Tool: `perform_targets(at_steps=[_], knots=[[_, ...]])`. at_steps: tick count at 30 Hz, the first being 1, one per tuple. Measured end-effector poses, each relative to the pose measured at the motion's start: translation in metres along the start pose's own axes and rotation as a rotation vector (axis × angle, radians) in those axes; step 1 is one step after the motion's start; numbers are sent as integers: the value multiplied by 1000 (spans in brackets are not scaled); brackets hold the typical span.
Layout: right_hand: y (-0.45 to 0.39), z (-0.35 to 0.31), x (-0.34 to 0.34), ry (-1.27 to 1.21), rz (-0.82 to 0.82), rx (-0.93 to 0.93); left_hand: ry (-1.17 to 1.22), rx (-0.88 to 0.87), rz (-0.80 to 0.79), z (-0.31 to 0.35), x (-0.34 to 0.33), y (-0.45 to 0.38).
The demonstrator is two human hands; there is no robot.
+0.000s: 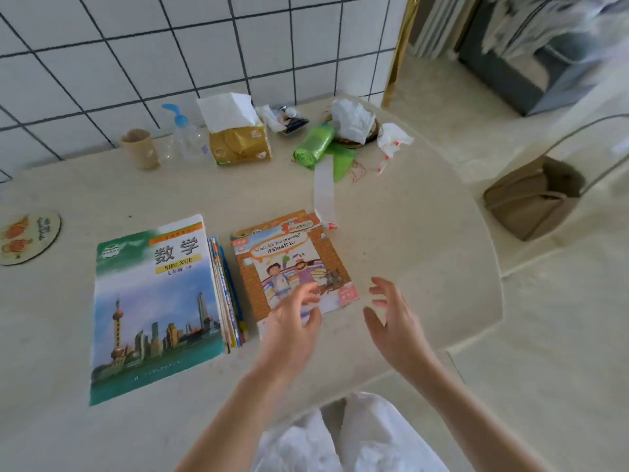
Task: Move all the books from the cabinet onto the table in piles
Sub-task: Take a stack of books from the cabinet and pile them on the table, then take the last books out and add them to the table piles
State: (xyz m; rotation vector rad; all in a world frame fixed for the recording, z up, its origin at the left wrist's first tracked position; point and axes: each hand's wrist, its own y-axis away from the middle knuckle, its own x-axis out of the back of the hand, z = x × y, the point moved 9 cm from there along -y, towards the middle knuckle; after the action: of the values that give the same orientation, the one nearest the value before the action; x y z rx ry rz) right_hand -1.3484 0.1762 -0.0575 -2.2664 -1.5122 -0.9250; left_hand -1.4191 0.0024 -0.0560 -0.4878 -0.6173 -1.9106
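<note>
Books in two piles point(156, 301) point(292, 264) on table point(408, 253), left hand point(292, 325) perhaps touching one, right hand point(394, 315) empty, fingers spread.

Two book piles point(160, 301) point(292, 264); two hands point(292, 321) point(394, 311); one cup point(139, 148); one tissue pack point(238, 141).

Left hand point(295, 330): covers the near corner of the orange picture book point(292, 260).
Books under the maths book point(155, 308): only thin coloured edges show.
Round mat point(29, 237): cut off by the left edge.
Top right corner: blurry grey box point(520, 69) with pale papers, too smeared to tell.
Small dark things point(292, 122) behind the tissue pack point(240, 141): too small to tell.
</note>
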Motion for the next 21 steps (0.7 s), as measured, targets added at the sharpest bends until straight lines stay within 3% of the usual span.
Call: perform_targets(at_steps=[12,21], knots=[[167,57,16,-26,322,-324,-137,-273,-380,13,-66,71],[328,104,52,-24,612,-599,-260,-601,-663,61,-156,166]])
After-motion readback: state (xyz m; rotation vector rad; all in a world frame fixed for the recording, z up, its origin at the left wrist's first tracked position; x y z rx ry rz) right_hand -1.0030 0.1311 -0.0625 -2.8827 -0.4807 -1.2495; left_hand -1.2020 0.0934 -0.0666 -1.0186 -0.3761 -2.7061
